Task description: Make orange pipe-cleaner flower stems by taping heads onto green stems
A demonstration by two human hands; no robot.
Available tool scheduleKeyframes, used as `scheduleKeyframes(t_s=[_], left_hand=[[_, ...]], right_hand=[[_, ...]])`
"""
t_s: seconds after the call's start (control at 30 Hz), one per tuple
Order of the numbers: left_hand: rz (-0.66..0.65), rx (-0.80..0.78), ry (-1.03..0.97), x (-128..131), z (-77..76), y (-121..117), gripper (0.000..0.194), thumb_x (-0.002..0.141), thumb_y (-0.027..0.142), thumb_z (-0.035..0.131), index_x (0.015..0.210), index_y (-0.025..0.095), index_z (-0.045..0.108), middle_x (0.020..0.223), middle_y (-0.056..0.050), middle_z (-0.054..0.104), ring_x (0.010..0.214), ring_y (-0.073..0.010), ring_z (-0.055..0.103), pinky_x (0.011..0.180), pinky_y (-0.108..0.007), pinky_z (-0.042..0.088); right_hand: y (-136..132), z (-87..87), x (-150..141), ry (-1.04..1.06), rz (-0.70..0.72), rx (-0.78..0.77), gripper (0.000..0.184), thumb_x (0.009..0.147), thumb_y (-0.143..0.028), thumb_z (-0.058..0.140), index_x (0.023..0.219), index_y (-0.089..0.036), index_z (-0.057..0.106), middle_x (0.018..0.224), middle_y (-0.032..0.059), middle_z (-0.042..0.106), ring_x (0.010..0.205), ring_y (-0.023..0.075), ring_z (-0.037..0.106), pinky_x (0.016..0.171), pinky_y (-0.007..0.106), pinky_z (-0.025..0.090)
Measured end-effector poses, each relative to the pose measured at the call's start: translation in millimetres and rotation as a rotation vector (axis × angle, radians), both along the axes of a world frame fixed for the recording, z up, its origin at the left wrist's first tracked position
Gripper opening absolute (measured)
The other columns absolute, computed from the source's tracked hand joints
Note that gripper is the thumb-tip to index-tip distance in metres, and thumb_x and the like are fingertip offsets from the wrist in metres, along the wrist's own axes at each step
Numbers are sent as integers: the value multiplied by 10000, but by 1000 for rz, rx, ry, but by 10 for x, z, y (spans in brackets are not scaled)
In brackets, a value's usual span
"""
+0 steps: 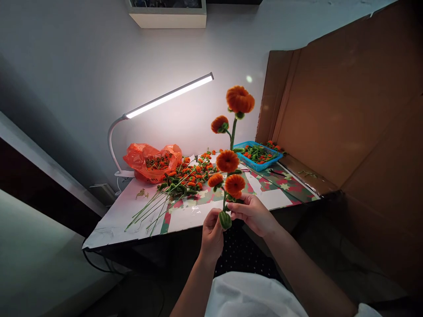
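Observation:
I hold up an artificial flower stem (233,132) with several orange pompom blooms, upright over the table's front edge. My left hand (211,233) is closed round the stem's lower end, beside a green leaf (225,219). My right hand (253,213) pinches the stem just under the lowest bloom (235,185). The largest bloom (240,99) tops the stem.
On the table (112,220) lie a heap of loose orange flower stems (178,180), an orange plastic bag (152,160) of blooms and a blue basket (259,155) of parts. A lit desk lamp (168,96) arches over the left. A cardboard sheet (346,114) stands at the right.

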State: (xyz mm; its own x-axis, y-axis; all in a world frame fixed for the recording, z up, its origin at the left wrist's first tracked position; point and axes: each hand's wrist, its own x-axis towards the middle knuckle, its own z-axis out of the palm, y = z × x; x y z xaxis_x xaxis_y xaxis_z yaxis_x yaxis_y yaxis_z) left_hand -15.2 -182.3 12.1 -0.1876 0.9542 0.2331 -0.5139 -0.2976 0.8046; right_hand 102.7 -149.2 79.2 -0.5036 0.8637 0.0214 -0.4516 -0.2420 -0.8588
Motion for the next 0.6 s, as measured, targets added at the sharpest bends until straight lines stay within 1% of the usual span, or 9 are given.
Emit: scheduleKeyframes(t_s=[0.1, 0.17, 0.2, 0.27, 0.33, 0.4, 0.47, 0.53, 0.6], left_hand=[[43, -9, 30, 1, 0, -6, 341, 639, 472, 736, 686, 179, 567, 565, 39, 412, 518, -80, 308, 511, -232, 276], [30, -26, 11, 5, 6, -18, 355, 637, 488, 732, 691, 182, 561, 554, 41, 397, 521, -85, 316, 507, -232, 277], [8, -32, -13, 6, 9, -25, 357, 644, 491, 726, 683, 183, 550, 547, 43, 385, 517, -84, 312, 499, -230, 272], [-57, -34, -71, 5, 13, -39, 361, 665, 480, 715, 646, 182, 512, 531, 48, 356, 500, -78, 293, 480, -224, 253], [-119, -32, -112, -2, 10, -50, 376, 677, 457, 715, 612, 179, 470, 520, 53, 330, 485, -71, 267, 465, -219, 233], [-150, -33, -127, -7, -1, -60, 383, 669, 431, 731, 603, 176, 453, 516, 55, 317, 483, -68, 254, 459, -213, 221], [-168, -39, -128, -6, -18, -71, 375, 654, 402, 749, 610, 174, 455, 521, 55, 317, 491, -67, 256, 460, -208, 221], [-189, -53, -136, 0, -37, -82, 363, 647, 383, 758, 621, 172, 463, 527, 55, 318, 497, -65, 260, 462, -200, 223], [-231, -70, -154, 2, -58, -92, 353, 650, 377, 756, 631, 171, 469, 529, 58, 314, 492, -61, 254, 457, -194, 221]], right_hand=[[-20, 2, 1, -2, 7, -11, 253, 600, -226, 785, 799, -127, 663, 713, -6, 624, 544, 76, 573, 564, 220, 510], [-5, 6, 27, 18, -20, -23, 317, 604, -229, 777, 881, -145, 649, 769, 11, 643, 577, 92, 585, 575, 227, 511], [10, 6, 48, 35, -55, -30, 347, 621, -247, 764, 932, -161, 635, 821, 23, 653, 595, 96, 589, 586, 230, 513], [43, -6, 96, 51, -169, -29, 366, 683, -300, 713, 1015, -192, 602, 956, 46, 658, 625, 93, 595, 621, 236, 514], [69, -35, 139, 11, -279, 10, 346, 748, -346, 643, 1059, -209, 578, 1060, 62, 642, 652, 95, 605, 655, 245, 511], [70, -74, 159, -42, -339, 65, 332, 777, -365, 603, 1070, -212, 573, 1104, 70, 628, 686, 108, 616, 666, 250, 505], [46, -108, 148, -63, -330, 88, 328, 772, -382, 612, 1049, -209, 591, 1086, 71, 631, 706, 120, 617, 654, 248, 502], [12, -120, 114, -53, -249, 97, 319, 730, -381, 667, 984, -192, 626, 996, 63, 652, 694, 123, 607, 630, 241, 499], [-8, -105, 78, -38, -142, 115, 299, 685, -359, 717, 909, -171, 655, 843, 40, 663, 634, 113, 586, 578, 227, 488]])
